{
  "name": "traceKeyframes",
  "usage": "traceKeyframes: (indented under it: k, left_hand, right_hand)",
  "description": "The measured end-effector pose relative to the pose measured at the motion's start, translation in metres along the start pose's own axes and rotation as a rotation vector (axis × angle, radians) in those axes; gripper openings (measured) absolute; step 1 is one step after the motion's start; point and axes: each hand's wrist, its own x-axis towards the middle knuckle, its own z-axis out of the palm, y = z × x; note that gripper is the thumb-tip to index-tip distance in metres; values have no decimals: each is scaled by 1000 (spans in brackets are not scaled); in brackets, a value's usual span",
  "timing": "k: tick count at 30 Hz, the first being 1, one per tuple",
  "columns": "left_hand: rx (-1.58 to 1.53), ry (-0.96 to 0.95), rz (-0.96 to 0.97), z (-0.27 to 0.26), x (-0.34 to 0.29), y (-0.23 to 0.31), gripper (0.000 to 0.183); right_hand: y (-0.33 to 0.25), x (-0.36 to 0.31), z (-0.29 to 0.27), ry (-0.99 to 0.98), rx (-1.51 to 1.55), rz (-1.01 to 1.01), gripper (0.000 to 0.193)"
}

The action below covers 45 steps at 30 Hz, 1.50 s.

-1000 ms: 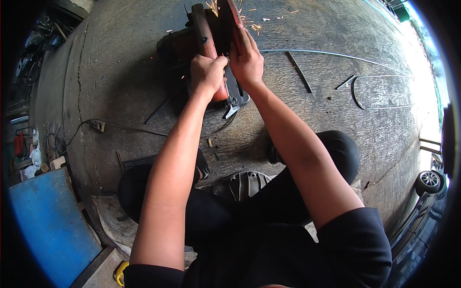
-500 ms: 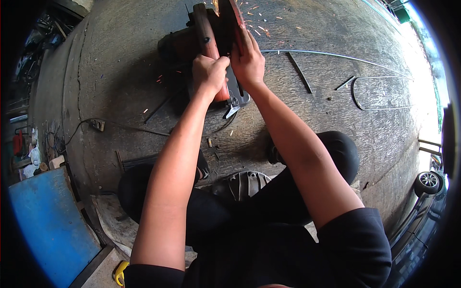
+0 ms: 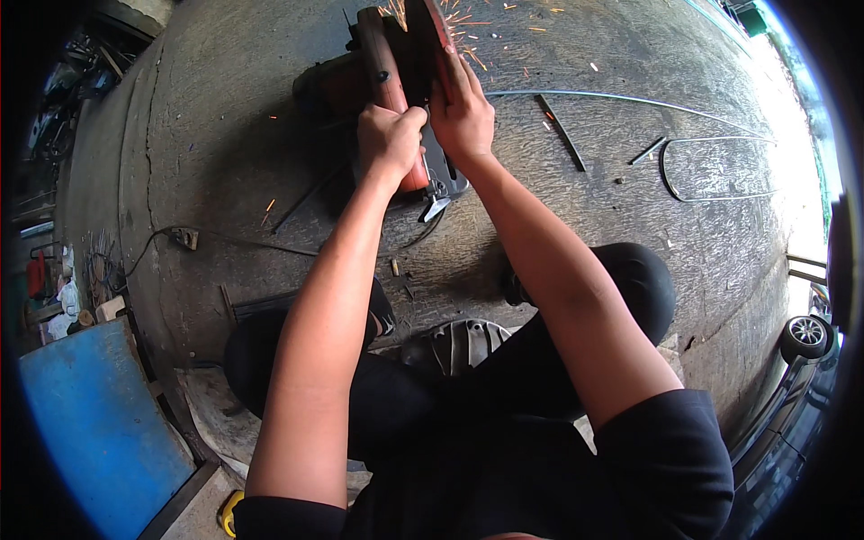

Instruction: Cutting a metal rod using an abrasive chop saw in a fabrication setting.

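Many orange sparks (image 3: 466, 40) fly at the far end of a reddish cutting machine (image 3: 335, 88) on the floor (image 3: 540, 216); the left hand (image 3: 389, 139) grips its handle (image 3: 388, 85); the right hand (image 3: 464, 117) presses its guard (image 3: 439, 36), grip impossible to tell; a dark rod (image 3: 562, 135) lies to its right.

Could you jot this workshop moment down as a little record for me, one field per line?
Setting: rough concrete floor
Machine: cut-off saw, on the floor
Left hand: wrapped around the red saw handle
Right hand: fingers against the red blade guard
Sparks: orange, on both sides of the guard
Cutting point: not clearly visible
Right of saw: long thin metal rod, dark metal bar
Lower left: blue panel
Far right: car wheel
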Motion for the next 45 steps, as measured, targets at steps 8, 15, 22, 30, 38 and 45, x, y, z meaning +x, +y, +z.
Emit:
traceKeyframes:
  k: [8, 15, 22, 30, 38, 45]
  left_hand:
    - [-7, -2, -5, 2, 1, 0, 28]
    - [-14, -8, -16, 3, -1, 2, 27]
    - [75, -45, -49, -1, -2, 4, 21]
    - [63, -41, -47, -1, -3, 3, 23]
    - [13, -16, -11, 4, 0, 0, 28]
    - [39, -23, -35, 1, -2, 2, 24]
  right_hand:
    - [9, -1, 4, 34, -46, -43, 58]
    - [9, -1, 2, 17, -26, -22, 58]
    - [8, -2, 3, 30, -43, -31, 58]
    - [6, -3, 4, 30, -41, -19, 56]
    - [8, -1, 1, 47, -47, -13, 55]
    - [8, -3, 4, 34, -31, 4, 54]
